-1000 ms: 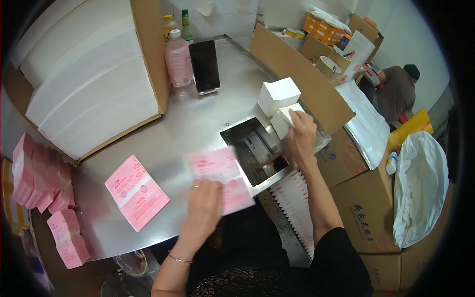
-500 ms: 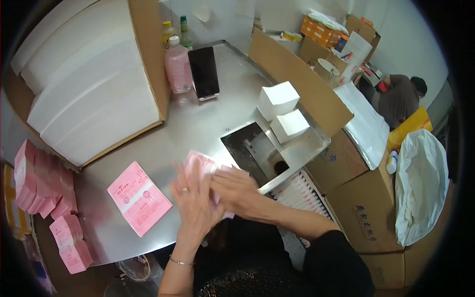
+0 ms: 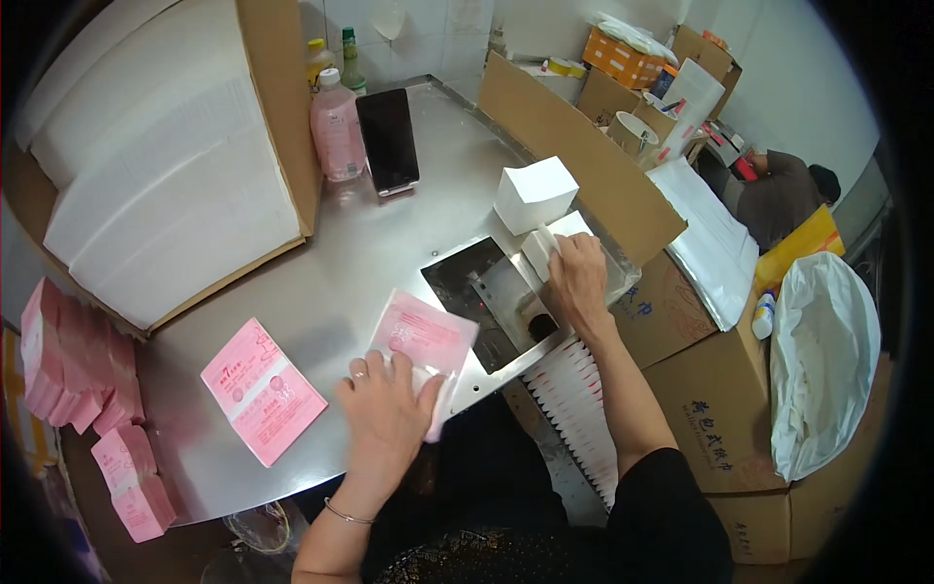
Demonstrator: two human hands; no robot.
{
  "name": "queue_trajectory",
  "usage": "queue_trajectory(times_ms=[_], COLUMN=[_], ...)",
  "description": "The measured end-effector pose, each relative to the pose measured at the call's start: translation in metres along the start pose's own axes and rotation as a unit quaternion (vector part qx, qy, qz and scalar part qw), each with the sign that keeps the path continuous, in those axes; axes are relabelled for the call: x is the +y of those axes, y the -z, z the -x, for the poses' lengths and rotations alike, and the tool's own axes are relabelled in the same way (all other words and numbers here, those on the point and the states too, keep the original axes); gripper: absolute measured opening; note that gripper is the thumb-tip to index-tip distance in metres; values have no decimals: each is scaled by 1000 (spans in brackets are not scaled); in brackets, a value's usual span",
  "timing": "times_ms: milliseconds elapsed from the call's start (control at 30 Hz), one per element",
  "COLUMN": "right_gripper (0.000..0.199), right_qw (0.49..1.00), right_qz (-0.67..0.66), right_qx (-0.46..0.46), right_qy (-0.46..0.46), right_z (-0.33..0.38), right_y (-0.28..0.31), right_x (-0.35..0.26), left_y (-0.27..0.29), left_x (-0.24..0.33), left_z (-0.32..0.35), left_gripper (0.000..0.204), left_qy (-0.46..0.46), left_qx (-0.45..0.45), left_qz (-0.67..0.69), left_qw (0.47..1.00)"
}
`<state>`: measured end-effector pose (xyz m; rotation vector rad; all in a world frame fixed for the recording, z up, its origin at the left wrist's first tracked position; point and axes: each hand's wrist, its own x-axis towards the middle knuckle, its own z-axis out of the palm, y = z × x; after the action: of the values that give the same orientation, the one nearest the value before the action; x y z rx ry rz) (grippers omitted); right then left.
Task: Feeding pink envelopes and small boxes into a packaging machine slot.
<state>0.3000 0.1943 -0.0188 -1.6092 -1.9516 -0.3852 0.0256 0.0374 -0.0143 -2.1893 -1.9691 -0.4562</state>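
Note:
A pink printed plastic bag (image 3: 424,326), partly see-through, lies on the metal table in front of me. My left hand (image 3: 384,414) is on its near end, fingers bent over the film and thumb at the side. Further right, my right hand (image 3: 581,282) closes on the nearer white stack of folded tissues (image 3: 537,255), where a thin portion stands apart from the rest. A second white tissue stack (image 3: 537,195) stands just behind. Left of my left hand lies a flat pile of pink printed bags (image 3: 265,389) with a pale band across it.
A rectangular opening (image 3: 477,302) is cut in the metal table (image 3: 389,243). A carton (image 3: 311,117) full of white tissues stands left, with pink bundles (image 3: 73,360) below. A phone (image 3: 389,141) leans by a pink bottle (image 3: 338,131). Another person (image 3: 783,195) bends over at far right.
My hands were together over the pink bag. The right has moved away to the nearer tissue stack; the left stays on the bag, which now lies more exposed.

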Motion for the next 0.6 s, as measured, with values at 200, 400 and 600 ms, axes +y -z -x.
queue_trajectory(times_ms=[200,400,600], right_gripper=[41,37,23], right_qw=[964,918,953], right_qz=[-142,-228,-181], right_qx=[70,-77,-189], right_qy=[212,315,151], right_z=[37,81,39], right_y=[10,19,-57], right_x=[-60,-133,-88], left_y=[-10,-2,25], left_x=[-1,-7,-27], left_z=[9,1,14], left_gripper=[54,80,63], left_qy=[-84,-79,-41], left_qx=[-9,33,-21], left_qz=[199,239,193], left_qw=[976,967,980])
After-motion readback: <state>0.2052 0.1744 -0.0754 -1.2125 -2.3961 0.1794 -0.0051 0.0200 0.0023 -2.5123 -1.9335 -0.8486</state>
